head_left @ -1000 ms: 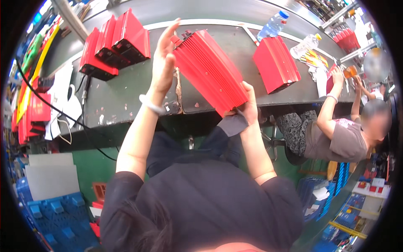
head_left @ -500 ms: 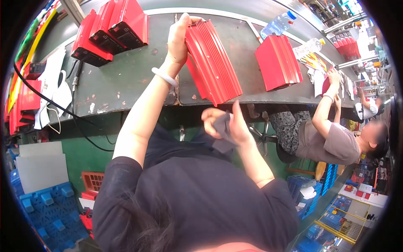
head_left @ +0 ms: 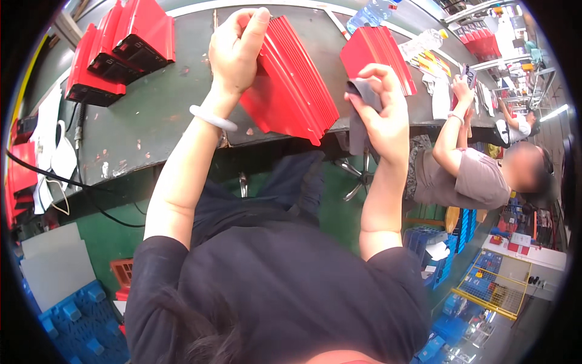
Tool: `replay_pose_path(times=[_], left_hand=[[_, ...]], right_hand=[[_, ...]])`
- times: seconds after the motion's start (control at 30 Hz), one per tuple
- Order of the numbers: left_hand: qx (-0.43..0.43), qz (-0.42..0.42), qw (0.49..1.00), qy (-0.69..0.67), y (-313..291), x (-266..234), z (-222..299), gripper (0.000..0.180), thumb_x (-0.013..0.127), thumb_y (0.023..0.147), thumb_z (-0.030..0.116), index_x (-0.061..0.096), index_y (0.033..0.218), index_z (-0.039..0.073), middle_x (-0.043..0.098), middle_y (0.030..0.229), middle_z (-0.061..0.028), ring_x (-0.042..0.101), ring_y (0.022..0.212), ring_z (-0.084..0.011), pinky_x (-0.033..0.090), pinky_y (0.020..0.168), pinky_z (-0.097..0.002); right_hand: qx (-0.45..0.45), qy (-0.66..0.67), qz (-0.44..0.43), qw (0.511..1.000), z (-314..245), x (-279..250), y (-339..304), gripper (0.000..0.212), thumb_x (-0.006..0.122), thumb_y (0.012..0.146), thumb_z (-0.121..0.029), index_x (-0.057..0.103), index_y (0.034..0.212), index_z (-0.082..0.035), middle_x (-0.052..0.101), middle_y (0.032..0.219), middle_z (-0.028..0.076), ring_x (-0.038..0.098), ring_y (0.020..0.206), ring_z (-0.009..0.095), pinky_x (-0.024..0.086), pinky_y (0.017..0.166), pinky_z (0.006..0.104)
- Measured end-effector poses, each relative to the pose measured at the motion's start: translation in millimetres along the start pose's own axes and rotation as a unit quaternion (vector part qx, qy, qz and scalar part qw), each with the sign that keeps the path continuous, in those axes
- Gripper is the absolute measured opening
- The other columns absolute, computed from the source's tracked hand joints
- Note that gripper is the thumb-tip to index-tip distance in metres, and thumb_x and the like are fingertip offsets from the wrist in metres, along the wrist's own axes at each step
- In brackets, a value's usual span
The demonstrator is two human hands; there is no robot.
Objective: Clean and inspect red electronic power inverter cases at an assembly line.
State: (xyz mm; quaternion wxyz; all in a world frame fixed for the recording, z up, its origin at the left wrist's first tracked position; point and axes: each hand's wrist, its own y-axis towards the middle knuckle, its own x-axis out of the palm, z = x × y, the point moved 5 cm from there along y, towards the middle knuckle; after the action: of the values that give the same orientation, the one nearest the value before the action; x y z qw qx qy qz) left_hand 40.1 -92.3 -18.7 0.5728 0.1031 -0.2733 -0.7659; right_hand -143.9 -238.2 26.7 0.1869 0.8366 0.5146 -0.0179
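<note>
A red metal case (head_left: 291,91) with a ribbed face stands tilted near the front edge of the workbench, its flat side turned partly up. My left hand (head_left: 235,57) is closed on its far left end, thumb along the upper edge; the fingertips are partly hidden. To the right of the case, my right hand (head_left: 388,115) pinches a dark grey cloth (head_left: 359,130) that hangs down from the fingers. The cloth is apart from the case. Just beyond that hand sits another red case (head_left: 371,51) on the bench.
Several red cases with black end panels (head_left: 130,54) stand at the left of the dark workbench (head_left: 176,115). Two bottles, one blue-capped (head_left: 370,15) and one yellow-capped (head_left: 424,42), lie behind. A black cable (head_left: 73,179) hangs off the left. A seated co-worker (head_left: 467,173) works at the right.
My right hand has risen with the cloth from below the bench edge to beside the case. The case has turned, showing more of its flat side. The whole view has shifted.
</note>
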Motion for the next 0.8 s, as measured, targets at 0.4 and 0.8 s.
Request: replay_pose_path(times=[0.4, 0.8], left_hand=[[-0.01, -0.026, 1.0, 0.005, -6.4, 12.1, 7.5, 0.032, 0.056, 0.094, 0.028, 0.065, 0.099, -0.002, 0.063, 0.082, -0.0008, 0.053, 0.076, -0.0067, 0.043, 0.074, -0.0216], [-0.025, 0.001, 0.996, 0.08, -5.1, 19.1, 31.4, 0.019, 0.061, 0.088, 0.02, 0.062, 0.089, 0.001, 0.052, 0.063, 0.0013, 0.047, 0.061, -0.007, 0.041, 0.057, -0.025]], right_hand=[[0.086, -0.097, -0.06, 0.99, 24.9, 12.5, 15.2, 0.01, 0.066, 0.083, -0.004, 0.061, 0.092, -0.005, 0.059, 0.081, -0.005, 0.051, 0.075, 0.002, 0.042, 0.068, 0.0186], [0.096, -0.087, -0.135, 0.982, 21.2, 6.1, 21.2, 0.013, 0.069, 0.079, -0.005, 0.064, 0.091, -0.003, 0.061, 0.077, -0.004, 0.053, 0.074, 0.002, 0.044, 0.067, 0.0192]])
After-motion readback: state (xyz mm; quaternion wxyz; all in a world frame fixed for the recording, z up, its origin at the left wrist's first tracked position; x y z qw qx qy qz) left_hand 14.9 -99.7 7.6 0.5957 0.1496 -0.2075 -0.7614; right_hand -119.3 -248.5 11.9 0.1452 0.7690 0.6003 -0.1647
